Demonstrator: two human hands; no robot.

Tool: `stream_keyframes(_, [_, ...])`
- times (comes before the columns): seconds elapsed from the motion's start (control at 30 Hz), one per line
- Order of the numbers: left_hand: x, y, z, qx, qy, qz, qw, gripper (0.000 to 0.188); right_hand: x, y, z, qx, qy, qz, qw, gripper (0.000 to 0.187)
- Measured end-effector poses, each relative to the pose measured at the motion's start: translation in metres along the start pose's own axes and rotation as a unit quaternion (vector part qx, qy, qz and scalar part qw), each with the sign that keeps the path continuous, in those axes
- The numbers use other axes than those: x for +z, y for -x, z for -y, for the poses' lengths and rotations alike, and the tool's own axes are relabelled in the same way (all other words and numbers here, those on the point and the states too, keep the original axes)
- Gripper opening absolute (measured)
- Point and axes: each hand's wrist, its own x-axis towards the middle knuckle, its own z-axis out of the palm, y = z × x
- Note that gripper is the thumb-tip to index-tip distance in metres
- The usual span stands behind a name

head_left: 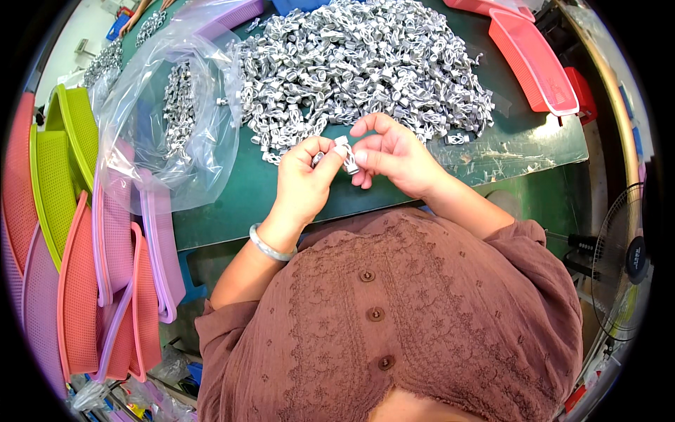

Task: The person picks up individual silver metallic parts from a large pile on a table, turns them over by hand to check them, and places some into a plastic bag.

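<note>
Over the table's near edge, my left hand [304, 179] is closed, pinching a small grey-and-white looped piece [350, 166] between thumb and fingers. It looks like a short folded cord with grey ends. My right hand [401, 158] meets it from the other side, with its thumb and lower fingers at the piece and its index finger arched above. A second small grey part [318, 159] shows within the curled fingers of my left hand. Just beyond both hands spreads a large heap of similar grey-and-white pieces [358, 63].
The heap lies on a green table [211, 228]. An opened clear plastic bag [218, 169] with similar pieces stands left. Green baskets [60, 169], pink ones and purple ones stack at far left. A red basket [531, 63] sits back right; a fan [619, 260] stands right.
</note>
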Motion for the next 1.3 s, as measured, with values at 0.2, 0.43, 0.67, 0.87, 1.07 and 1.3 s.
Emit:
stream_keyframes(0.2, [-0.004, -0.007, 0.001, -0.262, 0.291, 0.022, 0.92, 0.015, -0.003, 0.001, 0.001, 0.046, -0.151, -0.001, 0.987, 0.025])
stream_keyframes(0.43, [-0.004, -0.006, 0.002, -0.27, 0.311, 0.02, 0.911, 0.012, -0.004, 0.001, 0.0, 0.056, -0.167, 0.002, 0.984, 0.025])
stream_keyframes(0.67, [0.001, -0.001, 0.007, -0.147, 0.199, 0.006, 0.969, 0.011, -0.002, 0.001, -0.001, 0.08, -0.146, -0.005, 0.986, 0.025])
stream_keyframes(0.87, [0.003, 0.002, 0.01, -0.099, 0.218, 0.044, 0.97, 0.018, 0.002, 0.0, -0.005, 0.02, 0.013, -0.041, 0.999, 0.033])
stream_keyframes(1.07, [-0.001, 0.0, 0.011, -0.139, 0.276, 0.079, 0.948, 0.024, 0.005, -0.003, -0.017, -0.07, 0.122, -0.057, 0.988, 0.036])
stream_keyframes(1.3, [-0.013, -0.001, 0.019, -0.176, 0.323, 0.074, 0.927, 0.023, -0.006, 0.003, 0.002, -0.107, 0.353, -0.145, 0.918, 0.017])
